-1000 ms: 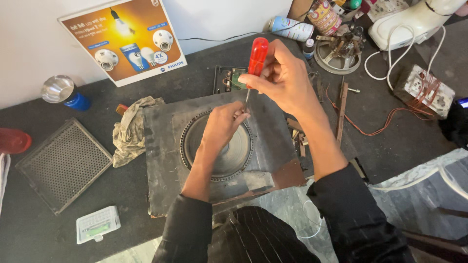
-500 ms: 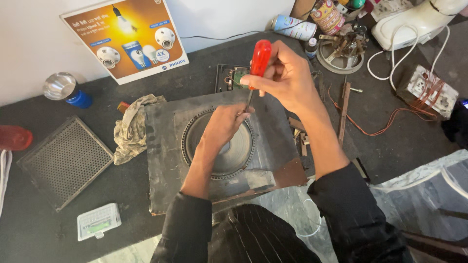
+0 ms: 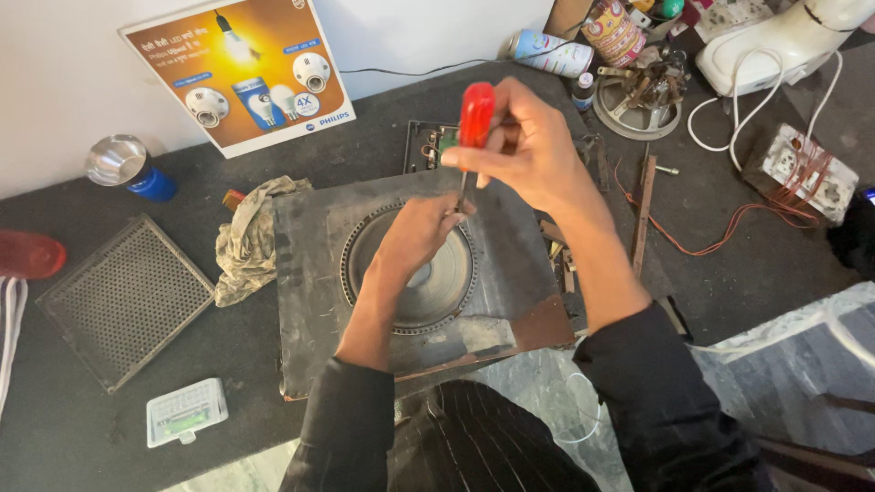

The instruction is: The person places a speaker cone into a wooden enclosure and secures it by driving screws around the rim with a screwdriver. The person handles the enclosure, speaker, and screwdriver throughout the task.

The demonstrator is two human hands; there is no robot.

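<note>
A square dark metal plate [image 3: 314,301] with a round ringed disc [image 3: 437,292] in its middle lies on the black table. My right hand [image 3: 533,150] grips a red-handled screwdriver [image 3: 475,114], held upright with its shaft pointing down at the disc's far rim. My left hand [image 3: 421,235] rests on the disc with its fingers closed around the screwdriver's tip. What the tip touches is hidden under the fingers.
A crumpled rag [image 3: 248,239] lies left of the plate, a grey mesh grille [image 3: 123,296] further left. A small white box [image 3: 185,412] sits near the front edge. A poster [image 3: 241,68], steel cup [image 3: 117,162], wires [image 3: 720,239], white appliance [image 3: 784,41] and parts crowd the back.
My right hand with the screwdriver has shifted slightly; my left hand stays at the tip on the disc. The view has drifted a little.
</note>
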